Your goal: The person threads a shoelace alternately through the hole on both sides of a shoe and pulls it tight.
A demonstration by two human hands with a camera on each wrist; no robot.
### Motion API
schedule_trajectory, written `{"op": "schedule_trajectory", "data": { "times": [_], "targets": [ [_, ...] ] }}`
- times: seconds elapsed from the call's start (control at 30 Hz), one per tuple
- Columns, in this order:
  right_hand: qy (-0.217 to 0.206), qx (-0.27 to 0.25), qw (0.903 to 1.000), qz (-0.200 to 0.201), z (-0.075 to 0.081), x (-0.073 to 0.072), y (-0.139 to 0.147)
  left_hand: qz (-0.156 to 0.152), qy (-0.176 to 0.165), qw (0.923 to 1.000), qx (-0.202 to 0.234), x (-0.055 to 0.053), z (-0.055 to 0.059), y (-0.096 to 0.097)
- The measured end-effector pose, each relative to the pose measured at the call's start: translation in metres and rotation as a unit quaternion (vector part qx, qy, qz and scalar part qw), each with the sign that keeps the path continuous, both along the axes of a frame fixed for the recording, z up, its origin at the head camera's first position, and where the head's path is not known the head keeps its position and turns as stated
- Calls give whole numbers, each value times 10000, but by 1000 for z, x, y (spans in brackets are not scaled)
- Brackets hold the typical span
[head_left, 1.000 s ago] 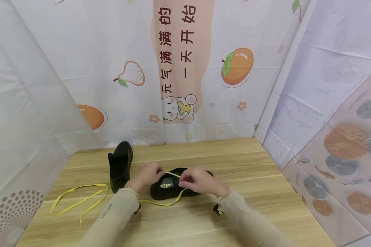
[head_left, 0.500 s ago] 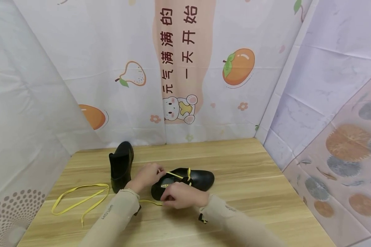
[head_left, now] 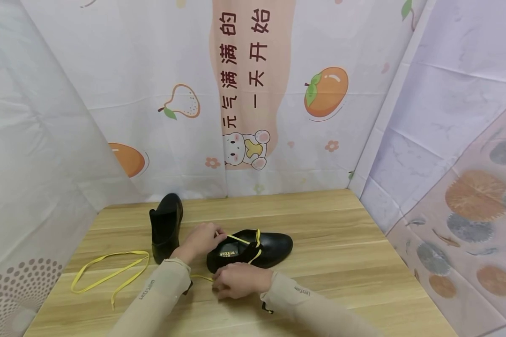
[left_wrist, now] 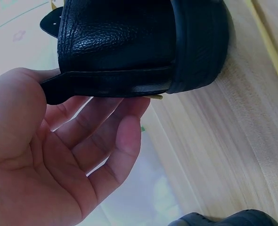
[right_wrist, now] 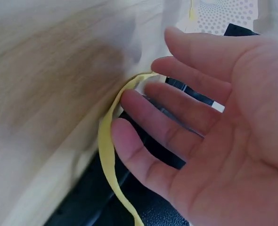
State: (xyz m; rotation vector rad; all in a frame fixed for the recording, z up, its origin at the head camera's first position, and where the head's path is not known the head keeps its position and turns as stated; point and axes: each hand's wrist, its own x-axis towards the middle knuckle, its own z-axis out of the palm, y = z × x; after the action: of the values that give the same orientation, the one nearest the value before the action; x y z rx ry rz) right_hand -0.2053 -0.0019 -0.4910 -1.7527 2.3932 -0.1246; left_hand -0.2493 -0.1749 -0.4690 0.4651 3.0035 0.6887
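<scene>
A black leather shoe (head_left: pixel 274 247) lies on its sole with its toe to the right. Yellow shoelace (head_left: pixel 240 239) passes through its front flaps. At the heel end my left hand (head_left: pixel 204 240) pinches one taut strand of lace. In the left wrist view the shoe's heel (left_wrist: pixel 120 42) covers part of that thumb, and a small lace tip (left_wrist: pixel 156 97) shows by the fingers. My right hand (head_left: pixel 241 280) is low in front of the shoe, its fingers (right_wrist: pixel 148 113) extended and loosely spread. Another length of lace (right_wrist: pixel 108 155) runs along those fingertips.
A second black shoe (head_left: pixel 168 224) stands at the left with its toe to the back. Loose yellow shoelace (head_left: pixel 105 277) lies curved at the table's left. The wooden table (head_left: pixel 320 290) ends at a printed curtain (head_left: pixel 185 154) behind.
My right hand has come from over the shoe's flaps, down and left to the near side, leaving the flaps and toe in sight. The left hand has stayed at the heel end.
</scene>
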Motion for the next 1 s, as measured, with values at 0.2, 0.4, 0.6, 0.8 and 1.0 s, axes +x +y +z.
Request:
{"op": "schedule_trajectory", "data": {
  "times": [0.2,0.4,0.6,0.8,1.0],
  "targets": [
    [107,105,9985,-522,5,5,5,114,-106,9999,45,0,1,0],
    [213,178,9955,-909,13,7,3,140,-105,9998,30,-1,3,1],
    [389,425,9916,-1160,12,9,-16,132,-206,9997,81,-1,2,-1],
    [1381,986,9763,-1341,3,15,-31,132,-208,9997,89,-2,1,-1],
    [1326,1268,9745,-1293,0,18,-30,109,-294,9994,160,-1,2,0]
  ]
}}
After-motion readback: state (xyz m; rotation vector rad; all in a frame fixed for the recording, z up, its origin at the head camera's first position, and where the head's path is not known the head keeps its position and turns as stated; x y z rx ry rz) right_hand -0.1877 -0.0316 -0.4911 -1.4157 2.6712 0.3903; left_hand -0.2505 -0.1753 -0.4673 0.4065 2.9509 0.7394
